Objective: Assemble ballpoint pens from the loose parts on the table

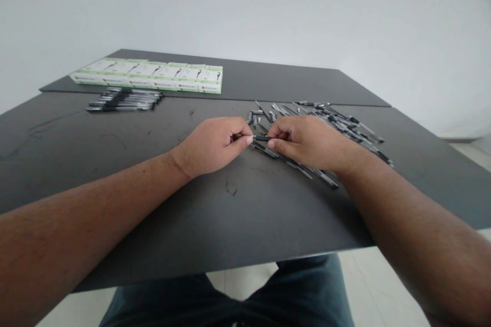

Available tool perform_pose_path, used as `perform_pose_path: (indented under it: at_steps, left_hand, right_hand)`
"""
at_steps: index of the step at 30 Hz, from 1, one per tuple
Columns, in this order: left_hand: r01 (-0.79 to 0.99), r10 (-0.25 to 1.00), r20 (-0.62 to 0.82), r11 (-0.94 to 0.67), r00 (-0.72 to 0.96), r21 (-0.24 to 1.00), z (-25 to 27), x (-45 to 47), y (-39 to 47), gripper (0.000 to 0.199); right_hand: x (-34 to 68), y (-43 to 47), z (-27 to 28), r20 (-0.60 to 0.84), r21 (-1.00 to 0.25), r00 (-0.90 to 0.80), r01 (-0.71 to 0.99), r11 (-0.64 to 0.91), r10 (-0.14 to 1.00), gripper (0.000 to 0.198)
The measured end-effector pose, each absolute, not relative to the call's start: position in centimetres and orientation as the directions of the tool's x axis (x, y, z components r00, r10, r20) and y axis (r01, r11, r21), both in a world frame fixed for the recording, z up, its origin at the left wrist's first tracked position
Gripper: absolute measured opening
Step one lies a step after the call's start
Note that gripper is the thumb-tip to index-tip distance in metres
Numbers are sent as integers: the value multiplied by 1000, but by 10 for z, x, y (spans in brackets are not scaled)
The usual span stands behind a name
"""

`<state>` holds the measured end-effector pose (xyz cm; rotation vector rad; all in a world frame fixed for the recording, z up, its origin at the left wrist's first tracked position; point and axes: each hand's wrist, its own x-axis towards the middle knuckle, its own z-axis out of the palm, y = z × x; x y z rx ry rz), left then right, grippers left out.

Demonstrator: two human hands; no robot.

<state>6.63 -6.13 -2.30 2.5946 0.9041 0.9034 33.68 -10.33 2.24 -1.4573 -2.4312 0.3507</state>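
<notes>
Over the bench [192, 230], left hand [217, 145] and right hand [307, 138] pinch opposite ends of a dark pen piece [262, 138], apparently working a joint, which calls for keeping both ends in line. Loose pen parts [355, 135] spread around the right hand. Farther left lie grouped pens [125, 99], then green-and-white boxes [148, 74], contents hidden.

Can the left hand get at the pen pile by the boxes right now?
Probably, once the left hand frees its grip, which pinches one end of a black pen. Only tabletop seems to lie between that hand and the pen pile in front of the boxes.
</notes>
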Motion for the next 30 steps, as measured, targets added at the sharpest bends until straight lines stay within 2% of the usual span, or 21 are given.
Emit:
perform_pose_path:
  at_steps: [6, 11, 18, 24, 30]
  left_hand:
    - [469, 605, 486, -796, 631, 382, -22, 67, -60, 27]
    - [469, 614, 474, -789, 631, 398, -24, 66, -60, 28]
    - [476, 583, 458, -813, 671, 336, -21, 66, -61, 32]
    - [488, 606, 472, -796, 641, 358, -21, 65, -61, 30]
    - [483, 590, 457, -807, 666, 340, -21, 66, -60, 31]
  right_hand:
    - [336, -103, 24, 83, -257, -503, 823, 506, 860, 28]
    - [335, -103, 24, 85, -247, -511, 821, 515, 855, 27]
    - [335, -103, 25, 77, -262, -548, 795, 548, 833, 29]
    - [335, -105, 25, 123, -351, -465, 806, 477, 877, 16]
    - [335, -106, 27, 96, -282, -515, 807, 519, 852, 21]
